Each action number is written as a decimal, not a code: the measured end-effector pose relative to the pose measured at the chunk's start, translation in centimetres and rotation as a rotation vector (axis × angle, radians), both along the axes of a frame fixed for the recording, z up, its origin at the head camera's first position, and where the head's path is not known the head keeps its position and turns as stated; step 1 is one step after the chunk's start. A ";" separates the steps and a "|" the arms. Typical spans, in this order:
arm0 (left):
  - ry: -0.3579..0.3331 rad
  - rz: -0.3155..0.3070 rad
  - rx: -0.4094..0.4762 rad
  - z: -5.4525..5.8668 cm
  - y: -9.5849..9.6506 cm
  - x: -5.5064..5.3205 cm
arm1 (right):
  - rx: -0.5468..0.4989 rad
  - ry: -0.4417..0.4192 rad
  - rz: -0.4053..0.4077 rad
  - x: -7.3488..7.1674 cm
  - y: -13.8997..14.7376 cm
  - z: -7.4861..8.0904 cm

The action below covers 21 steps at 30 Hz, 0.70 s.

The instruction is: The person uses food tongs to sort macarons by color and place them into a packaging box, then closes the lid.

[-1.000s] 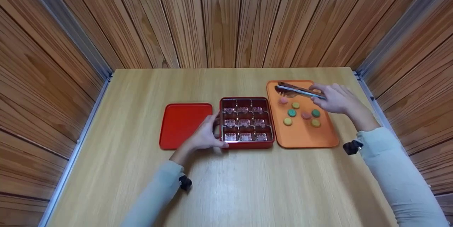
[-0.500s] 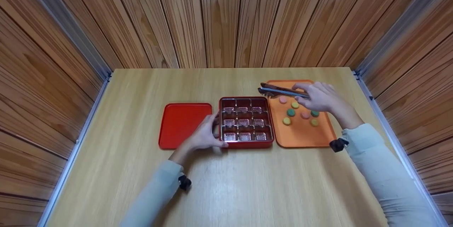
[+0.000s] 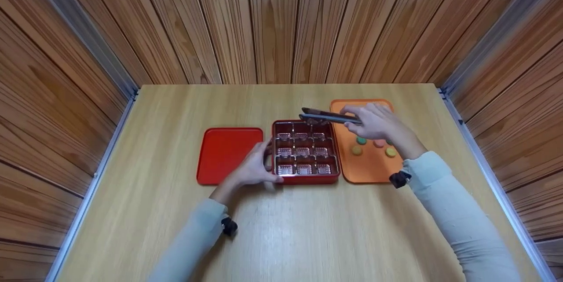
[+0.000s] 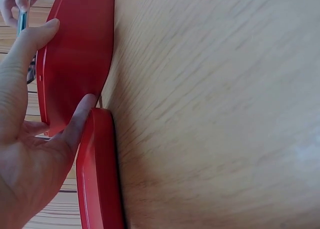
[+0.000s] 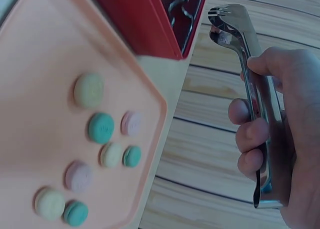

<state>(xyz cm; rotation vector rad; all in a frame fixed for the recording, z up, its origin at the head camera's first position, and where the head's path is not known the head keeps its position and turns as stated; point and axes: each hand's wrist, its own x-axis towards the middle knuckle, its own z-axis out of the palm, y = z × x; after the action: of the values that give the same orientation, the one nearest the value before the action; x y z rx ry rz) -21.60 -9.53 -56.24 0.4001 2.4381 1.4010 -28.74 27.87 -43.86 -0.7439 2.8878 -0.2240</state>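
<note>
My left hand holds the dark red box by its left side, the thumb at the front corner. The box has a clear insert divided into several compartments. My right hand grips metal tongs, whose tips are above the box's back row. In the right wrist view, something pinkish shows between the tong tips; I cannot tell whether it is a macaron or a reflection. Several pink, cream and green macarons lie on the orange tray, some hidden under my right hand in the head view.
A flat red lid lies left of the box, close to my left hand. The tray is just right of the box. Wood-plank walls enclose the wooden table at the back and sides.
My right hand has moved left with the tongs, from above the tray to above the back of the box. The left hand and the box have stayed in place.
</note>
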 end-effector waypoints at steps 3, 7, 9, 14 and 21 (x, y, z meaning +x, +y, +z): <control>-0.006 0.005 0.003 0.0 0.0 0.0 | -0.003 -0.010 0.012 0.0 -0.9 -0.1; -0.008 0.010 -0.008 0.1 0.0 0.0 | -0.012 -0.018 0.020 -0.1 -2.0 -0.2; -0.008 0.014 -0.010 0.1 0.0 0.1 | -0.006 -0.011 0.021 -0.1 -2.5 -0.3; -0.013 0.021 -0.001 0.1 0.0 0.1 | -0.002 0.012 0.046 -0.2 -3.7 -0.6; 0.011 0.005 0.002 -0.1 -0.1 0.0 | -0.006 -0.005 0.046 0.0 -5.1 -0.9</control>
<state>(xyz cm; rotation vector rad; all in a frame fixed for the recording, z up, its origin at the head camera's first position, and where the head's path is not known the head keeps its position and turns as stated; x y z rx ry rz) -21.56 -9.61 -56.29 0.4035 2.4485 1.4070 -28.73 22.75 -44.81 -0.8092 2.8630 -0.2294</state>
